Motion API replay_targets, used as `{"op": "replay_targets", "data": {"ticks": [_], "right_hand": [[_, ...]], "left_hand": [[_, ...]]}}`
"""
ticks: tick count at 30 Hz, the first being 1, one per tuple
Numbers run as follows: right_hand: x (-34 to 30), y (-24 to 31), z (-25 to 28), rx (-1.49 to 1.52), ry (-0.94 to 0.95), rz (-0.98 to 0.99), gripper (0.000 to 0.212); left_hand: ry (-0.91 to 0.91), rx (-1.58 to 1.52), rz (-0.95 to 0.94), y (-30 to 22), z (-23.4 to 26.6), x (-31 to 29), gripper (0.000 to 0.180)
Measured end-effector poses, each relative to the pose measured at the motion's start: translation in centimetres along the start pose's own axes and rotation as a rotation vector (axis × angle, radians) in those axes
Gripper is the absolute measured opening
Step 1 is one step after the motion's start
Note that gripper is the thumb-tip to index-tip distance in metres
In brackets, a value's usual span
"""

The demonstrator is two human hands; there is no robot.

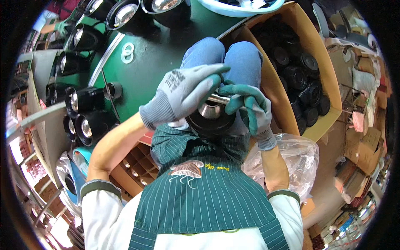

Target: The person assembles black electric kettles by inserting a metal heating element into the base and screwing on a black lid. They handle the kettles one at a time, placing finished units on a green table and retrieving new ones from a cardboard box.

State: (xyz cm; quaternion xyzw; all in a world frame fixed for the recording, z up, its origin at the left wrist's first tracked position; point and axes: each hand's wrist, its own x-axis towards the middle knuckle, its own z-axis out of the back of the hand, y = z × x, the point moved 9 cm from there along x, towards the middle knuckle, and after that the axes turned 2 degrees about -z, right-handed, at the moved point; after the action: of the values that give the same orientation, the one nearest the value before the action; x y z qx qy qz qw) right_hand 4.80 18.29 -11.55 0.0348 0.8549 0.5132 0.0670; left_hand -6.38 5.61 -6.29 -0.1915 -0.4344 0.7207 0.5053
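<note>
A round black lamp housing [208, 127] with a shiny metal reflector [210, 110] rests in my lap, against the apron. My left hand [181, 91], in a grey glove with green palm and fingertips, reaches over its far side with fingers closed together. From the right, my right hand [255, 109], gloved alike, meets it with bent, closed fingers. A thin silver metal edge [219, 99] shows between the two hands above the reflector. The fingers hide what my right hand pinches.
Similar black lamp housings [85, 129] stand at the left and far edge of the green table [146, 83]. White rings [127, 53] lie on it. A cardboard box [329, 121] of black round parts stands right, near a clear plastic bag [298, 156]. A blue basin [241, 10] sits beyond.
</note>
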Motion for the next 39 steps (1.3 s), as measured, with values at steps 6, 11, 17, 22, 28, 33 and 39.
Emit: {"op": "replay_targets", "data": {"ticks": [6, 11, 17, 22, 28, 33, 39], "right_hand": [[-2.9, 4.3, -6.4, -0.577, 0.533, 0.532, 0.035], [-2.5, 3.7, -13.2, -0.88, 0.922, 0.526, 0.034], [-1.5, 2.1, -20.0, -1.071, 0.92, 0.636, 0.042], [0.2, -2.2, -20.2, -1.242, 1.079, 0.195, 0.036], [3.7, 3.6, -14.2, -0.48, 0.778, 0.423, 0.04], [1.7, 5.8, -7.0, 0.109, 0.543, 0.46, 0.055], [3.0, -0.4, 4.4, 0.551, -0.469, -0.101, 0.062]], "left_hand": [[0.028, -0.248, -0.04, 1.8, -0.3, 3.1, 0.042], [0.009, -0.255, -0.194, 2.1, -1.1, 4.5, 0.041], [0.149, -0.443, -0.428, -0.5, -7.8, 7.6, 0.032], [0.282, -0.643, -0.507, -2.0, -9.2, 9.1, 0.038], [0.275, 0.156, 0.13, 2.4, -1.4, 5.7, 0.068], [0.555, 0.153, 0.256, 0.6, -1.3, 3.1, 0.025], [0.958, 0.635, 0.528, -2.4, -4.5, 2.5, 0.04]]}}
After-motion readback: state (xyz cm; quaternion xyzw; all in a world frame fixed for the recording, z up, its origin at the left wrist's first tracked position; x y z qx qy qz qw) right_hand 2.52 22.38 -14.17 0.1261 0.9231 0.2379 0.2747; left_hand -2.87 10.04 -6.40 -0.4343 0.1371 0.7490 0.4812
